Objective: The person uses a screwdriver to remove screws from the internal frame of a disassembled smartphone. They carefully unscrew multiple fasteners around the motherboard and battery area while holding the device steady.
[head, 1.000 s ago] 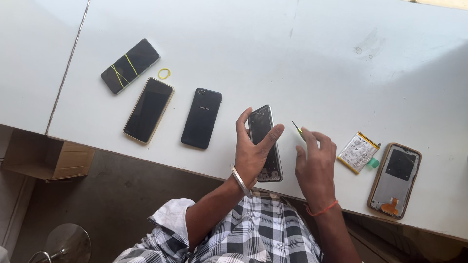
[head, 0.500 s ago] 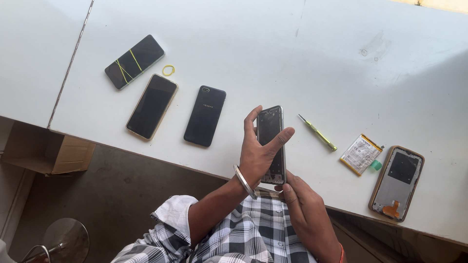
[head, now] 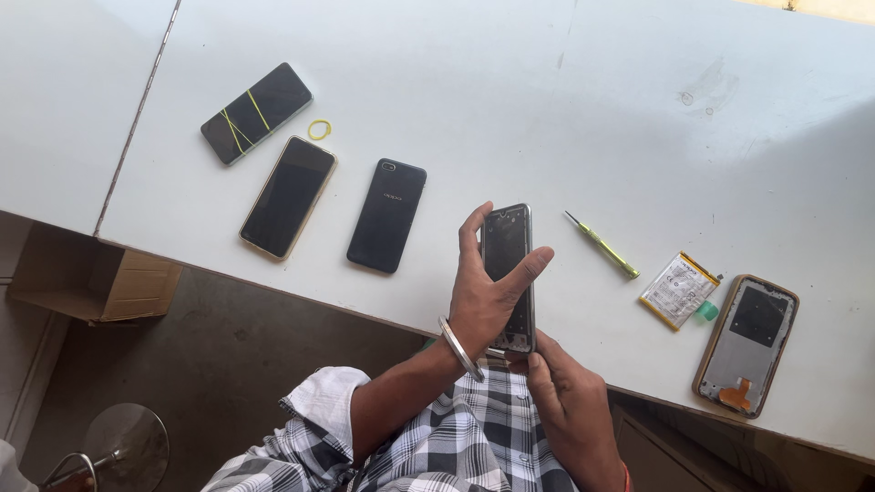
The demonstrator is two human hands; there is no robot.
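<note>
While the left hand (head: 488, 301) clamps a thin phone frame (head: 509, 273) by its long sides over the white table's near edge (head: 273, 278), the right hand (head: 570, 401) pinches its lower end; light, rigid, likely fragile. Right of the frame lie a green screwdriver (head: 602, 244) and battery (head: 679, 290); open tabletop beyond.

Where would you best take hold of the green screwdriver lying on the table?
Grip the green screwdriver by its thicker green handle, the end nearer the loose battery, coming from above with fingers across its long sides. It lies flat and diagonal on the white table, thin metal tip pointing up-left, clear of both hands.
</note>
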